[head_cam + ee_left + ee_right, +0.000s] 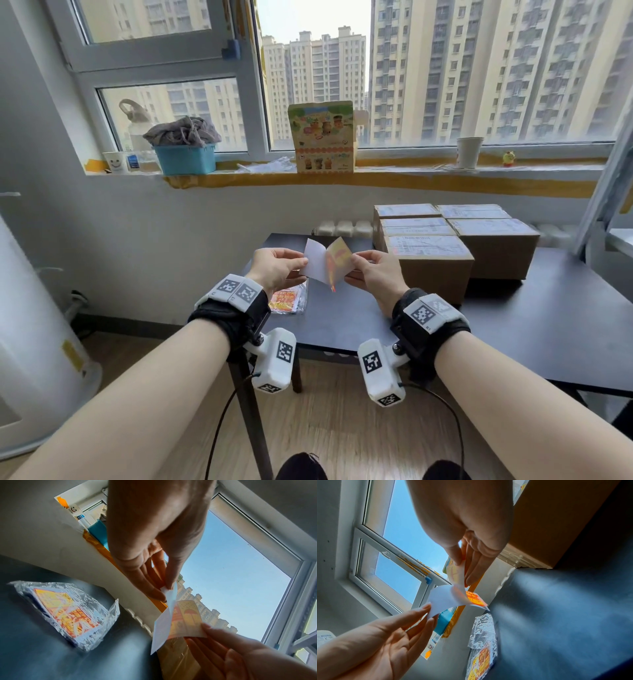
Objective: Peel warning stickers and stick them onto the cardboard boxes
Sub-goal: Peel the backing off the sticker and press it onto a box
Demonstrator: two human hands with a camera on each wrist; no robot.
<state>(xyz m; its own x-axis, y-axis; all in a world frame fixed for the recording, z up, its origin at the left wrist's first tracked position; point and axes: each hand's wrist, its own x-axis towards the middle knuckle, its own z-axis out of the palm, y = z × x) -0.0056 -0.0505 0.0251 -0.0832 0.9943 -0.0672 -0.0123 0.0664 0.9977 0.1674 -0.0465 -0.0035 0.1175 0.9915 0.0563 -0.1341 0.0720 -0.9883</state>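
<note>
Both hands were up over the near-left part of the dark table (534, 308), working one sheet between them. Our left hand (274, 270) pinched the white backing paper (317, 263) between thumb and fingertips (155, 592), other fingers fairly straight. Our right hand (375, 274) pinched the warning sticker (339, 255) at its edge, thumb against index finger.

Sticker and backing were spread like an open book, still joined along a seam that ran roughly top to bottom in the head view, splay opening away from us toward the window. Backing went left, sticker right. Long axis of each leaf: we couldn't tell.

Sticker looked yellow and orange-red with printed graphics; the left wrist view showed an umbrella symbol (189, 612) on it. Backing was plain white and curled slightly.

On the table under the left hand lay a crinkled clear bag of stickers (287, 299), same orange-yellow print. Five cardboard boxes (431, 267) sat grouped on the table to the right, white labels under tape on top, nearest box just beside the right hand.
</note>
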